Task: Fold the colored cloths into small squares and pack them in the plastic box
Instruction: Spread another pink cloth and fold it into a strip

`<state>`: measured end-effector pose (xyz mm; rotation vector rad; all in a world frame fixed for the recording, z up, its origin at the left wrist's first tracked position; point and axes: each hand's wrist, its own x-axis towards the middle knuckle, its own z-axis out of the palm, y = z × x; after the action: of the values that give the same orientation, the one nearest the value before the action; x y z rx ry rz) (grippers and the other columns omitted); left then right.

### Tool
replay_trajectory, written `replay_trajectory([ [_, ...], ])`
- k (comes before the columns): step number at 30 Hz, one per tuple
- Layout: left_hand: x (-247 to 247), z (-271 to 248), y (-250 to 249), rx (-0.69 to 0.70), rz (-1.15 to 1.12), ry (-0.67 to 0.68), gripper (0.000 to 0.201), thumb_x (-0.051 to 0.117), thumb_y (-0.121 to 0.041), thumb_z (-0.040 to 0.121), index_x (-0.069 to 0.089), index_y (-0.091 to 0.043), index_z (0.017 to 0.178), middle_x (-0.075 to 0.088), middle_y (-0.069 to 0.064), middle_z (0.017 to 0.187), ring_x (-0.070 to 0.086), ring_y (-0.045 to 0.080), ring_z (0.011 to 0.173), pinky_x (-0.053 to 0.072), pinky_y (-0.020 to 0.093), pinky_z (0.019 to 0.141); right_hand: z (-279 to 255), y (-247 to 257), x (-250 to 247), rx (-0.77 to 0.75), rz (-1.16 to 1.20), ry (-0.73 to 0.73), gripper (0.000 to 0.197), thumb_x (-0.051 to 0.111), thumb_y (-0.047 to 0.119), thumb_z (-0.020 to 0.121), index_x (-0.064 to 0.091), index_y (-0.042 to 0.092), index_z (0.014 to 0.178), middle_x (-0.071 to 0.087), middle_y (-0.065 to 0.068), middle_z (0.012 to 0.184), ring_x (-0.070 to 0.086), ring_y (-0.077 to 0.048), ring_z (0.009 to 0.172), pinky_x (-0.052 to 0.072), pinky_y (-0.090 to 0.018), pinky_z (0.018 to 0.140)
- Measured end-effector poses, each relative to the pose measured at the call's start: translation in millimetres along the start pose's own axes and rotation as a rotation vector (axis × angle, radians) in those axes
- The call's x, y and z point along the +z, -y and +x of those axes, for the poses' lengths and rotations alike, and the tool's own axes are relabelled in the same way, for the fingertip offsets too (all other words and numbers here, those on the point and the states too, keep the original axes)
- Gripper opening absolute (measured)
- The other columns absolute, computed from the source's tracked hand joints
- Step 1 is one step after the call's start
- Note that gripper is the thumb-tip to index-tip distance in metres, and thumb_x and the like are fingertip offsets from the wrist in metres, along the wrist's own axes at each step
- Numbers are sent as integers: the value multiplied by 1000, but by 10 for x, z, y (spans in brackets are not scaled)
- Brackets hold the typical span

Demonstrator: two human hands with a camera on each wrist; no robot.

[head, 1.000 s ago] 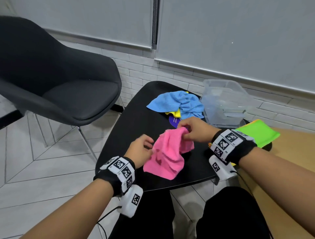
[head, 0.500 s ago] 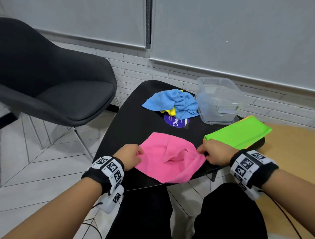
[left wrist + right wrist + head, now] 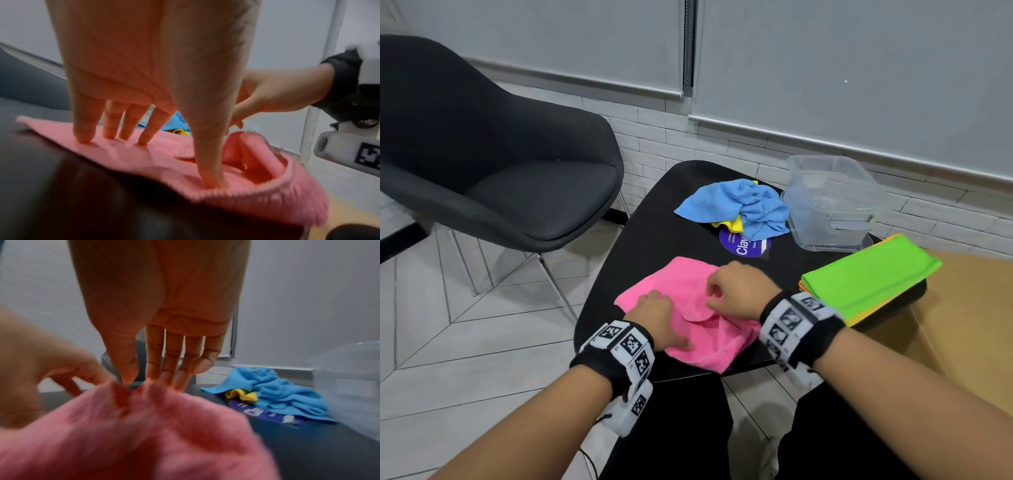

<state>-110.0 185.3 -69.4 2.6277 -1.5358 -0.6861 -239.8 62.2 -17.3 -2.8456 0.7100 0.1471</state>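
Note:
A pink cloth (image 3: pixel 674 281) lies rumpled on the near part of the black table (image 3: pixel 654 222). My left hand (image 3: pixel 657 308) presses it flat with straight fingers (image 3: pixel 84 134) and thumb. My right hand (image 3: pixel 736 291) is over the cloth's middle, and its thumb and fingertips (image 3: pixel 152 374) pinch a raised fold. A crumpled blue cloth (image 3: pixel 739 202) lies on a yellow one (image 3: pixel 734 224) at the far side. The clear plastic box (image 3: pixel 804 212) stands at the back right. A folded green cloth (image 3: pixel 869 274) lies on an orange one to the right.
A dark chair (image 3: pixel 500 171) stands left of the table. A round purple sticker (image 3: pixel 743 245) sits between the pink and blue cloths. A tan surface (image 3: pixel 969 308) lies under the table's right end. The white brick wall is close behind.
The pink cloth, held up a second ago, now lies on the table. My right hand moved left from its right edge to its middle. My left hand slid onto it.

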Motion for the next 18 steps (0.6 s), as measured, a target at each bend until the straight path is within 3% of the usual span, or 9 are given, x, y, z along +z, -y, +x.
replay_trajectory([
  [4, 38, 3, 132, -9, -22, -21, 110, 78, -61, 62, 28, -8, 145, 15, 9, 157, 18, 26, 143, 30, 43, 113, 118, 237, 323, -23, -179, 89, 31, 63, 42, 81, 57, 13, 92, 62, -7, 100, 59, -27, 93, 41, -33, 66],
  [9, 53, 0, 205, 23, -51, -31, 117, 76, -60, 66, 15, -9, 151, 4, 6, 160, 8, 21, 147, 20, 38, 118, 229, 308, 445, -64, -257, 37, 24, 48, 25, 94, 59, 9, 107, 63, -12, 109, 61, -32, 99, 41, -35, 69],
  [11, 60, -1, 209, 29, -48, -36, 116, 76, -60, 66, 15, -10, 151, 4, 5, 160, 8, 21, 147, 21, 38, 118, 244, 282, 391, -36, -204, 38, 26, 48, 29, 95, 59, 10, 106, 61, -12, 109, 61, -33, 99, 42, -36, 70],
  [13, 67, 1, 217, 34, -45, -42, 116, 75, -60, 66, 15, -10, 151, 4, 5, 160, 8, 21, 147, 23, 38, 117, 237, 204, 251, 33, -95, -9, 23, 50, 34, 91, 60, 14, 95, 62, -11, 101, 61, -32, 94, 44, -35, 72],
  [15, 76, -2, 222, 38, -45, -47, 115, 75, -61, 66, 15, -11, 151, 4, 6, 160, 8, 21, 147, 24, 39, 116, 216, 54, 69, 112, 33, -86, 25, 50, 38, 88, 54, 18, 73, 60, -6, 83, 60, -29, 79, 45, -33, 68],
  [18, 90, -2, 222, 31, -47, -49, 114, 75, -61, 66, 16, -12, 152, 4, 5, 160, 7, 21, 147, 26, 41, 116, 153, -278, -186, 246, 122, -165, 24, 51, 28, 85, 46, 17, 64, 53, -2, 69, 54, -24, 69, 37, -29, 61],
])
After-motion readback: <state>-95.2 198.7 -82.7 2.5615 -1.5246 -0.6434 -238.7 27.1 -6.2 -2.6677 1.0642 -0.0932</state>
